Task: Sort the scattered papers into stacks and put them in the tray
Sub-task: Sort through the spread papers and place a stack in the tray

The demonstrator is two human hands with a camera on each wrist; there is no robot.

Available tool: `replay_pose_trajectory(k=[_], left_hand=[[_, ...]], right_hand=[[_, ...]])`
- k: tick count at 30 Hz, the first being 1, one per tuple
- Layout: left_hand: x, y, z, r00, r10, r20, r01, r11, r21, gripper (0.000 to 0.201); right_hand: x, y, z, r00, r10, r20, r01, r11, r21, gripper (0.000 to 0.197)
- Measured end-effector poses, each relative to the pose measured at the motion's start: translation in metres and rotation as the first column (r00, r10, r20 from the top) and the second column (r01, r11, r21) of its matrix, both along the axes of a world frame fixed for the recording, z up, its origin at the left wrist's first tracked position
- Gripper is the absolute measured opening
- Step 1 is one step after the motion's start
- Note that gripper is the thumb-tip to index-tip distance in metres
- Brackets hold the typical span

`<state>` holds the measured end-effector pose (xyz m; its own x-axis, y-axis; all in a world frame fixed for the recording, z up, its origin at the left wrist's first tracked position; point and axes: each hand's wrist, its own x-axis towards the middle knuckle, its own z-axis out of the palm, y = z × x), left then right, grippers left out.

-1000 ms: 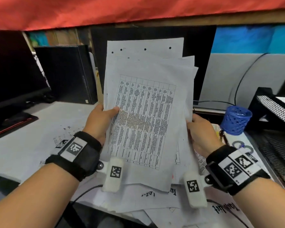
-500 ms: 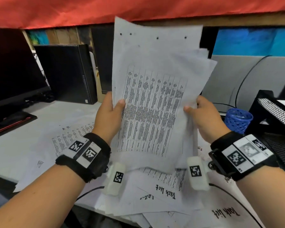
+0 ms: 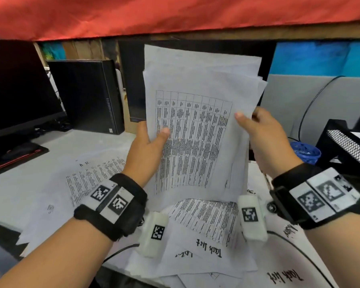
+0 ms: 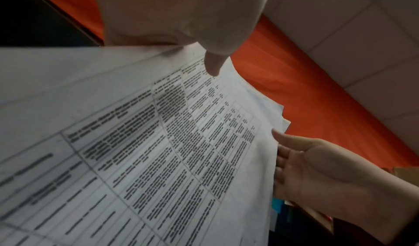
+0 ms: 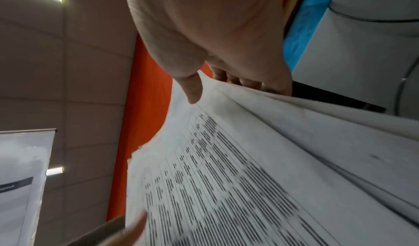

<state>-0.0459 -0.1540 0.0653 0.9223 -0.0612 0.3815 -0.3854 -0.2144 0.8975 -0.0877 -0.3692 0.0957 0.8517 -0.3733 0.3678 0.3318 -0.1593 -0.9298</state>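
Counter [image 3: 116, 146]: carries loose sheets [image 3: 206, 217] below both grips, unsorted.
Mesh tray [image 3: 349, 146]: right of the right grip, the goal.
Paper stack [image 3: 195, 125]: upright, probably to square its uneven edges.
Left hand [image 3: 142, 146]: grip pinches the left edge.
Right hand [image 3: 264, 140]: grip pinches the right edge.
Wrist views: show fingers [image 5: 240, 81] behind the sheets, hidden from the head view.

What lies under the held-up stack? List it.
Under the stack, loose papers on the desk: a printed table and handwritten "Task list" sheets. Whatever lies beneath them is covered.
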Motion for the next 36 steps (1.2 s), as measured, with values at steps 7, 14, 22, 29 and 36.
replay_pose_trajectory(k=[7,14,22,29,36], left_hand=[[0.018,0.007,-0.004,0.991,0.030,-0.130,-0.044,0.993,-0.105,0.045],[0.029,0.009,-0.009,0.986,0.017,-0.164,-0.042,0.987,-0.154,0.044],[0.038,0.002,-0.001,0.987,-0.016,-0.162,-0.006,0.990,-0.138,0.036],[0.048,0.007,0.008,0.981,0.010,-0.193,-0.017,0.999,-0.032,0.034],[0.043,0.009,0.013,0.986,-0.050,-0.158,0.046,0.999,-0.026,0.031]], right_hand=[[0.022,-0.006,0.071,0.957,-0.103,0.272,0.171,0.955,-0.242,0.035],[0.044,-0.006,0.086,0.937,-0.202,0.284,0.295,0.893,-0.339,0.010],[0.056,-0.014,0.066,0.931,-0.270,0.245,0.327,0.916,-0.234,0.011],[0.048,-0.024,0.040,0.938,-0.182,0.296,0.204,0.978,-0.043,0.040],[0.035,-0.023,-0.028,0.998,-0.060,0.000,0.059,0.986,-0.157,0.088]])
